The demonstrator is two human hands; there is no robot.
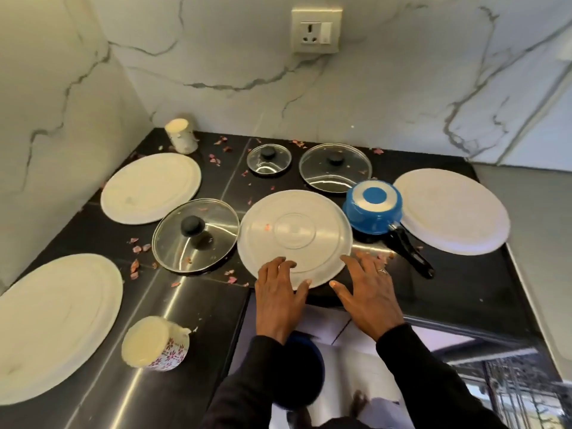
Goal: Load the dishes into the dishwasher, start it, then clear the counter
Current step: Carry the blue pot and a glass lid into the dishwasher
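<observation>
A steel plate (294,233) lies upside down on the black counter (464,292) near its front edge. My left hand (280,297) rests on the plate's near rim, fingers on top and thumb at the edge. My right hand (368,297) is spread open just right of that rim, fingers on the counter. Three white plates lie around: back left (151,187), front left (52,323), right (450,210). Three glass lids lie near: left (195,234), small back (268,158), back right (335,167). A blue saucepan (373,209) sits upside down.
A floral mug (154,345) lies on its side at the front left; another mug (182,136) stands in the back corner. Pink petal scraps litter the counter. Marble walls with a socket (316,30) close the back and left. An open dishwasher rack (510,385) shows below right.
</observation>
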